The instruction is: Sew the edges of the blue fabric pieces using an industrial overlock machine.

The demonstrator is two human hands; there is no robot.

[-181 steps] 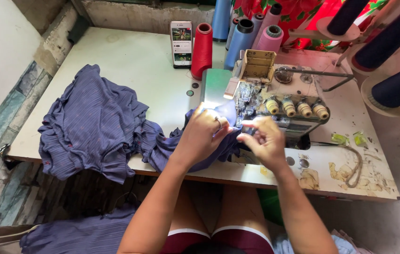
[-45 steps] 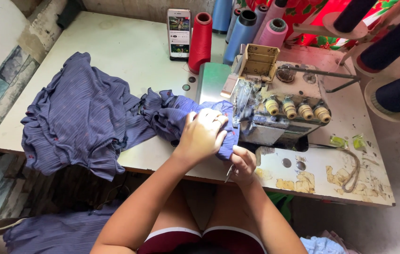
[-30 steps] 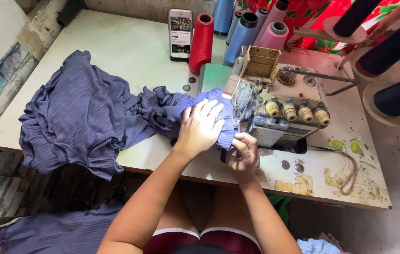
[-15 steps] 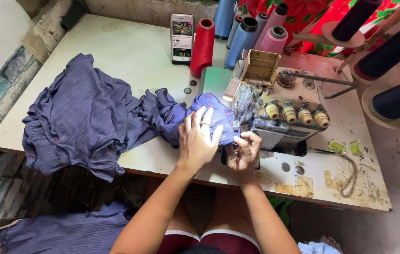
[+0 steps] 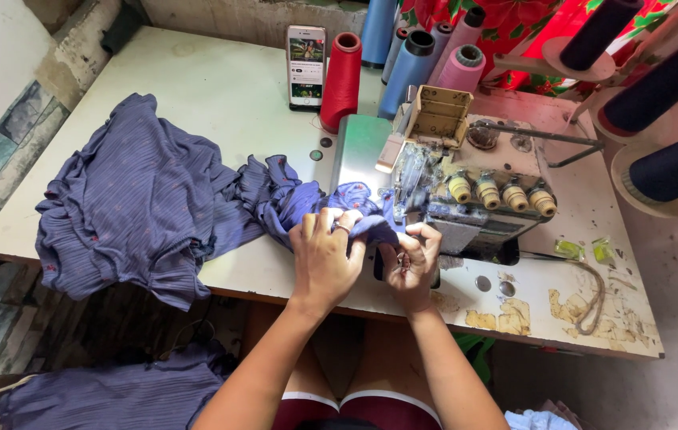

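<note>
- The blue striped cloth (image 5: 148,215) is spread in a big heap on the left part of the white sewing table (image 5: 219,87).
- One end of the cloth is bunched up at the front of the overlock sewing machine (image 5: 466,187).
- The left hand (image 5: 327,259) is laid flat on that bunched end, with the fingers closed over it.
- The right hand (image 5: 412,259) is curled just beside it; something small and dark seems to be pinched in its fingers, but what it is cannot be told.
- The cloth is held close to the needle part, so the sewing looks to be in the middle; most of the cloth is not yet fed in.
- More blue cloth (image 5: 108,394) is seen lower down, under the table edge.
- A phone (image 5: 306,65) is leaned against a red thread cone (image 5: 341,80) at the back.
</note>
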